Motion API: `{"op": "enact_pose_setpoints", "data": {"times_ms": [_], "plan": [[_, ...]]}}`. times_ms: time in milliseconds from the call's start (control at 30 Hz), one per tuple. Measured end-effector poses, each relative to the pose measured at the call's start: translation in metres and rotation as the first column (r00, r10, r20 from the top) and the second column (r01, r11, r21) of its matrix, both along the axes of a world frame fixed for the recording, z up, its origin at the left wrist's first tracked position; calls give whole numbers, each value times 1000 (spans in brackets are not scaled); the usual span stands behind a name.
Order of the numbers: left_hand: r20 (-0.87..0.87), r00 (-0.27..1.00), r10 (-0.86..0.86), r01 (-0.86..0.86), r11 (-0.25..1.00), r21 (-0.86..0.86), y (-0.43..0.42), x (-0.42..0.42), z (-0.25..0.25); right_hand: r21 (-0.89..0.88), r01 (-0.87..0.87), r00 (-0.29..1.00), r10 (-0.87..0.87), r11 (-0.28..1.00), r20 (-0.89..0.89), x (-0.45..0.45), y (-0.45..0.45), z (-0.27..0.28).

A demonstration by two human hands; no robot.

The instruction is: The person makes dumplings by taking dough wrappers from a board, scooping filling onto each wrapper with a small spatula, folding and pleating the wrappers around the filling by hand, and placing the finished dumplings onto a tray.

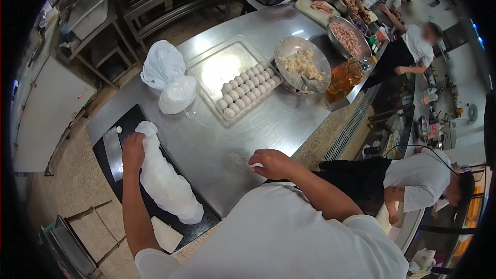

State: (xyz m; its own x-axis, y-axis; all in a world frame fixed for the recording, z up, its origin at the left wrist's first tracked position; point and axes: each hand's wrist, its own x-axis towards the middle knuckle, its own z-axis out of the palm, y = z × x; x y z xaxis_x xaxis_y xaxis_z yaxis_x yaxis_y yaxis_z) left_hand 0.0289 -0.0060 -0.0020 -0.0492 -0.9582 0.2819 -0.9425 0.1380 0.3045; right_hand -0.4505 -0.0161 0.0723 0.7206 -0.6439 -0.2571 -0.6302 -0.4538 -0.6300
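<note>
Along the black board (206, 220) lies a long white roll of dough (168, 183). My left hand (133, 152) rests at the roll's upper left side, fingers together, between it and a wide cleaver (112, 150). A small white lump (119, 129) sits by the cleaver's top end. Over the steel table (206, 150), my right hand (268, 163) is curled with a small white piece at its fingertips. Farther back, a metal tray (206, 64) holds rows of round white balls (243, 90).
White plastic bags (163, 67) stand left of the tray. At right are a bowl of pale chunks (299, 64), an oil bottle (345, 76) and a bowl of diced meat (347, 36). A person cuts food at the far side; others stand at right.
</note>
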Motion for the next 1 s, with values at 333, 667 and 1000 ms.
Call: {"op": "enact_pose_setpoints", "data": {"times_ms": [333, 667, 1000], "plan": [[-169, 979, 113, -110, 994, 28, -11, -11, 9, -231, 216, 970, -181, 949, 162, -42, -37, -4], [-813, 513, 276, -611, 782, -121, -10, -27, 21, -736, 382, 775, -628, 559, -75, -175, -146, -7], [-556, -781, -284, -445, 878, 176, 35, -241, 56, -475, 237, 789, -453, 847, -415, -239, -231, -14]]}}
